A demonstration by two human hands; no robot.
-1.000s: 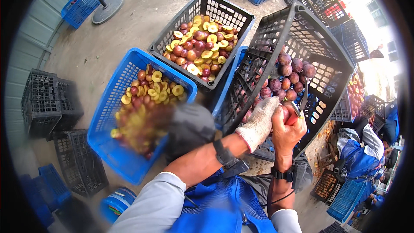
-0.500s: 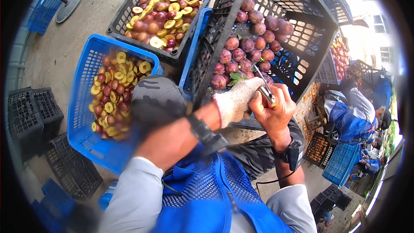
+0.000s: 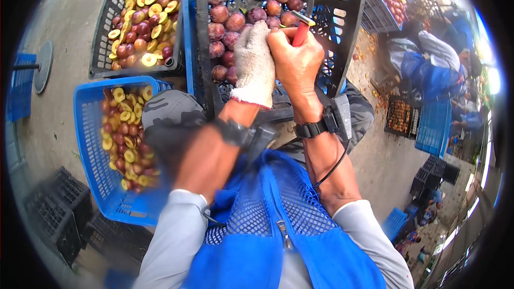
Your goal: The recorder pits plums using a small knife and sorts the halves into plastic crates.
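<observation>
1. Your left hand [image 3: 256,64], in a speckled white knit work glove, is curled shut in front of your chest; what sits inside the fist is hidden by the glove, so you cannot tell whether it holds a fruit.
2. Your bare right hand [image 3: 296,61] presses against the gloved one, closed around the red handle of a small paring knife [image 3: 301,28], whose yellow collar and short blade stick up past your fingers.
3. Both wrists carry black strapped devices, and a thin black cable runs down your right forearm toward the blue mesh vest on your chest.
4. Just beyond your hands, the tilted black plastic lattice crate [image 3: 342,0] leans toward you, and the whole dark purple-red plums [image 3: 235,5] lie piled in it, the nearest ones just beside your glove.
5. To your left, beside your grey-clad knee, the blue plastic basket [image 3: 88,128] sits on the concrete floor with the halved plums [image 3: 126,139], yellow flesh showing, lying along its inner side.
6. Farther out on the left, a second black lattice crate [image 3: 104,59] holds more cut halves mixed with whole fruit.
7. Low on the left, empty-looking dark stacked crates [image 3: 53,214] stand near the blue basket.
8. Far to your right, another person in a blue vest [image 3: 433,69] crouches among more crates of fruit.
</observation>
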